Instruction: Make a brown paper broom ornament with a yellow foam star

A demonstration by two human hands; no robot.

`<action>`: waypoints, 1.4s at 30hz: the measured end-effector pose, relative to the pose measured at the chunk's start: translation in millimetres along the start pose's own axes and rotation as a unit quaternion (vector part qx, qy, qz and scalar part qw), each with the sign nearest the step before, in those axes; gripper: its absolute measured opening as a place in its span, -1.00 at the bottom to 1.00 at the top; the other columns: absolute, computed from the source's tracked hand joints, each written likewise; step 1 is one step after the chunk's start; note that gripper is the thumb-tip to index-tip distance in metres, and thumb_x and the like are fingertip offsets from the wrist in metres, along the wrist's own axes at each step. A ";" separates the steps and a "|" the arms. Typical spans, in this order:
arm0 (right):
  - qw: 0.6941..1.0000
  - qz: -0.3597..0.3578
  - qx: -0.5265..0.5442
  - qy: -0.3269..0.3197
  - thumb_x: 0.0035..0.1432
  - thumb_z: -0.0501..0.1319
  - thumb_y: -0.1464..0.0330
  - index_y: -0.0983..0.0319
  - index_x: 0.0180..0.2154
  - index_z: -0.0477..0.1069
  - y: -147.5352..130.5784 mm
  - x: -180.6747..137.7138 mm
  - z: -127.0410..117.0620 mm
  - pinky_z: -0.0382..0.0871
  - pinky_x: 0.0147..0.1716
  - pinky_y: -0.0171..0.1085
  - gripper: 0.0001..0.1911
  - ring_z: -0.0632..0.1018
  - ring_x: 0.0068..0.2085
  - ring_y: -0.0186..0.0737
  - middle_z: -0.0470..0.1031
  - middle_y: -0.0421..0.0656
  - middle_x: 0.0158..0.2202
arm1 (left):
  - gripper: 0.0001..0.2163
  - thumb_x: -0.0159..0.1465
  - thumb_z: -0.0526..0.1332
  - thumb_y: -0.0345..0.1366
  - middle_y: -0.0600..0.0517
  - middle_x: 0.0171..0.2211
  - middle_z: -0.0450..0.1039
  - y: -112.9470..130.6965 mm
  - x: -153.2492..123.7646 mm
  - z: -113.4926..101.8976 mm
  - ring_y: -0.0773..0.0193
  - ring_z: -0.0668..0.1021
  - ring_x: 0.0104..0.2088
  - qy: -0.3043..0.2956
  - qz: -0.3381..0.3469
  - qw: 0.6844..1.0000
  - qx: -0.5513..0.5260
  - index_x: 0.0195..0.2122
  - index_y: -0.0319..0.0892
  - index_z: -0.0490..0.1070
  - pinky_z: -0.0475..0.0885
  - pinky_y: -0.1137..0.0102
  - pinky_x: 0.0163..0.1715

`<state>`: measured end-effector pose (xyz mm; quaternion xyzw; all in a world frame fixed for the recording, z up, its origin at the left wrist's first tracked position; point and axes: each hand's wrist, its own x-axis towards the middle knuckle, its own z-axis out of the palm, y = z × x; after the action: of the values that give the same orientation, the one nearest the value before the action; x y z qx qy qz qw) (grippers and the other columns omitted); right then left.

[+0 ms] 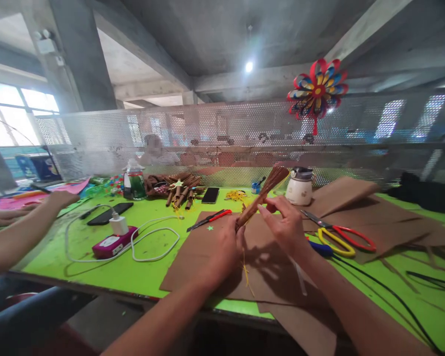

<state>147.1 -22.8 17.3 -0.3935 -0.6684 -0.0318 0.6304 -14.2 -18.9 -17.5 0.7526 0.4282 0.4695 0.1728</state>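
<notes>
A small brown-paper broom (270,184) with a fringed head slants up to the right in front of me. My left hand (228,247) is closed around the lower end of its rolled handle. The thumb and fingers of my right hand (285,221) are pinched at the broom's middle, just below the fringe. Yellow string (246,277) dangles below my left hand. Under both hands lie sheets of brown paper (193,257). A box cutter (209,219) and a tiny green star (210,228) rest on the paper.
Scissors (341,235) and a blue-handled corded tool (321,248) lie at right, near a white flask (299,188). Finished paper brooms (183,190) and a phone (210,196) sit behind. Left are a purple power strip (114,242) with white cable and a co-worker's arm (29,227).
</notes>
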 end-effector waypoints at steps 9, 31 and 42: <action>0.990 0.099 0.097 -0.033 0.10 0.24 0.23 0.24 -0.42 0.48 -7.8 -4.5 3.0 0.34 -0.36 -0.26 -0.80 0.45 -0.40 -0.26 0.48 -0.17 -0.45 | -0.81 0.28 0.06 -0.29 -0.10 -0.18 0.46 1.3 0.0 1.5 0.11 0.47 -0.17 -0.009 0.012 1.000 0.005 -0.10 -0.11 0.34 0.27 0.27 -0.12; 0.939 0.215 -0.125 -0.239 -0.29 0.32 0.41 0.22 -0.62 0.47 91.5 -0.2 -84.1 0.25 -0.53 -0.31 -0.95 0.40 -0.58 -0.27 0.45 -0.24 -0.67 | -0.79 0.31 0.02 -0.24 -0.08 -0.28 0.46 -8.3 9.9 -2.6 0.15 0.49 -0.30 0.019 0.003 0.988 0.152 -0.09 -0.15 0.32 0.27 0.35 -0.29; 0.907 0.113 -0.272 -0.300 -0.22 0.21 0.51 0.20 -0.32 0.54 77.5 -36.1 -88.8 0.31 -0.29 -0.20 -0.68 0.51 -0.27 -0.04 0.54 -0.05 -0.31 | -0.77 0.34 -0.01 -0.21 -0.12 -0.25 0.46 -15.4 7.1 -0.5 0.13 0.51 -0.27 0.051 0.009 0.981 0.187 -0.09 -0.17 0.31 0.29 0.34 -0.26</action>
<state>259.8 -34.7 -31.1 -0.6137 -0.7424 -0.0214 0.2677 -20.7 -4.5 -23.5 0.7505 0.5099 0.4204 0.0029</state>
